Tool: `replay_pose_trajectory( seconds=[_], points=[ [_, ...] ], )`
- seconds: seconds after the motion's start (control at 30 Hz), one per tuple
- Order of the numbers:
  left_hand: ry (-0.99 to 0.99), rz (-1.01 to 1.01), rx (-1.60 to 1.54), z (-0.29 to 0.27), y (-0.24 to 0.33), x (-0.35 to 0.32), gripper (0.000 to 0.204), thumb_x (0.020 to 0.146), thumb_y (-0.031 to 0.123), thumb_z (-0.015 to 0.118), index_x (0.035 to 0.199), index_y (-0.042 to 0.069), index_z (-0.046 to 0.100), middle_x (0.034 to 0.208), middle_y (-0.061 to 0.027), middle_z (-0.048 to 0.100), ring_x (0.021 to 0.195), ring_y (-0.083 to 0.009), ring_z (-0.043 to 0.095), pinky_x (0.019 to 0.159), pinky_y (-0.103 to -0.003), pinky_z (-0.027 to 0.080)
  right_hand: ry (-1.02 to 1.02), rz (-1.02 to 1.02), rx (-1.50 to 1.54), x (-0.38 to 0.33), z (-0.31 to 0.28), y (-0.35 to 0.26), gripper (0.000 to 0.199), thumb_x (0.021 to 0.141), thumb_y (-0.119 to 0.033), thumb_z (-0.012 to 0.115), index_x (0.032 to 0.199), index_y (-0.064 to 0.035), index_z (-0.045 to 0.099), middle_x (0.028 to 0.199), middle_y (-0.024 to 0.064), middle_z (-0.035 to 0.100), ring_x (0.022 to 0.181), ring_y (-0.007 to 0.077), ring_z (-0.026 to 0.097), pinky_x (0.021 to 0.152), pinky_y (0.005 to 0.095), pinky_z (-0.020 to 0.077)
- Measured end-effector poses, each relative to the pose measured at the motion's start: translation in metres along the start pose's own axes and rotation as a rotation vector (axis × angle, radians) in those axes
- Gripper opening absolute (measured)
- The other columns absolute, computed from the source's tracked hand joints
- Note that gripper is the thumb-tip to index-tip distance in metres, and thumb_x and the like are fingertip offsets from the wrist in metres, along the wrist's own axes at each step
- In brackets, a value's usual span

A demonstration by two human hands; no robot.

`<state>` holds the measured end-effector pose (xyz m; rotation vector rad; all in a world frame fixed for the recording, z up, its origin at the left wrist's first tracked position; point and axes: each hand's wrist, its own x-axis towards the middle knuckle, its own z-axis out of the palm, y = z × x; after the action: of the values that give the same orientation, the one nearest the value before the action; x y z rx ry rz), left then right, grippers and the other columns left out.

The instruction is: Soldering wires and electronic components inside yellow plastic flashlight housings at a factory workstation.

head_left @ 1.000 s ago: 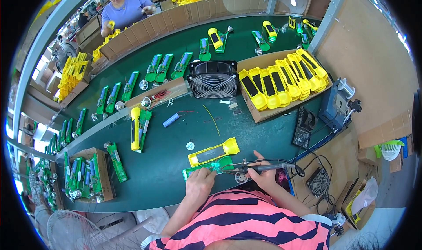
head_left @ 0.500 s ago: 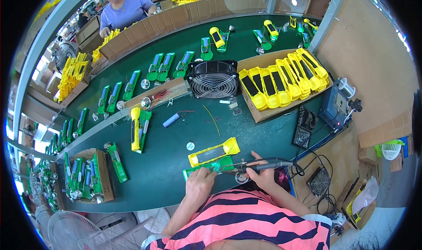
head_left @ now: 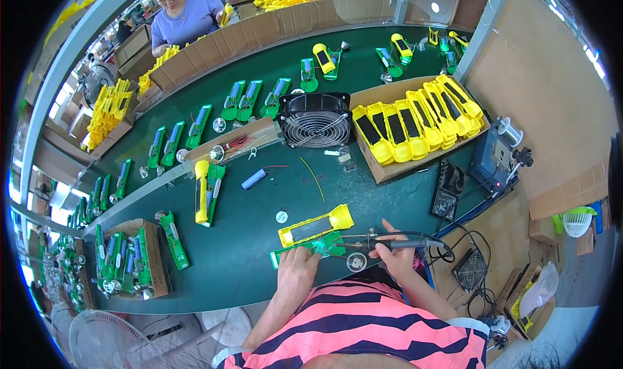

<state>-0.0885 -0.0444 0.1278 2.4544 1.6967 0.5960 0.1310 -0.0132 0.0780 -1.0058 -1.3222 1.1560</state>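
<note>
My left hand (head_left: 296, 270) rests on a green circuit board (head_left: 305, 249) at the near edge of the green table (head_left: 259, 194), pinning it down. A yellow flashlight shell (head_left: 316, 225) lies against the board's far side. My right hand (head_left: 394, 255) grips a soldering iron (head_left: 383, 244) whose tip points left at the board. A small round reflector (head_left: 355, 261) lies just below the iron's tip.
A black fan (head_left: 315, 120) and a cardboard box of yellow shells (head_left: 415, 126) stand behind. A soldering station (head_left: 494, 156) is at the right. A box of green boards (head_left: 126, 260) sits left. A blue battery (head_left: 254, 178) and one assembled yellow flashlight (head_left: 202, 192) lie mid-table. Another person (head_left: 185, 15) works across.
The iron's tip has shifted slightly along the board; both hands stay in nearly the same place. The person across the table has moved a little.
</note>
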Motion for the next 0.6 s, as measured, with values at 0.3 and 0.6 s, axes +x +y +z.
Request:
replay_pose_trajectory(
  seconds=[0.3, 0.6],
  points=[
    [0.171, -0.326, 0.04, 0.0, -0.058, 0.028, 0.039, 0.065, 0.001, 0.058, 0.104, 0.006, 0.056, 0.076, -0.0137, 0.051, 0.074, -0.0301, 0.053, 0.066, -0.037, 0.044, 0.237, 0.112, 0.148, -0.009, -0.011, -0.004, 0.012, 0.074, 0.0, 0.054, 0.086, 0.0019, 0.051, 0.056, 0.0072, 0.058, 0.061, 0.0132, 0.06, 0.106, 0.0427, 0.0107],
    [0.391, -0.236, -0.068, 0.002, -0.05, -0.034, 0.03, 0.065, 0.004, 0.067, 0.092, 0.006, 0.055, 0.098, -0.0153, 0.049, 0.083, -0.0311, 0.054, 0.061, -0.038, 0.047, 0.38, 0.016, 0.177, -0.007, -0.046, 0.004, 0.023, 0.078, 0.003, 0.053, 0.099, 0.0085, 0.049, 0.097, 0.0183, 0.053, 0.063, 0.0173, 0.062, 0.059, 0.0247, 0.052]
  ],
)
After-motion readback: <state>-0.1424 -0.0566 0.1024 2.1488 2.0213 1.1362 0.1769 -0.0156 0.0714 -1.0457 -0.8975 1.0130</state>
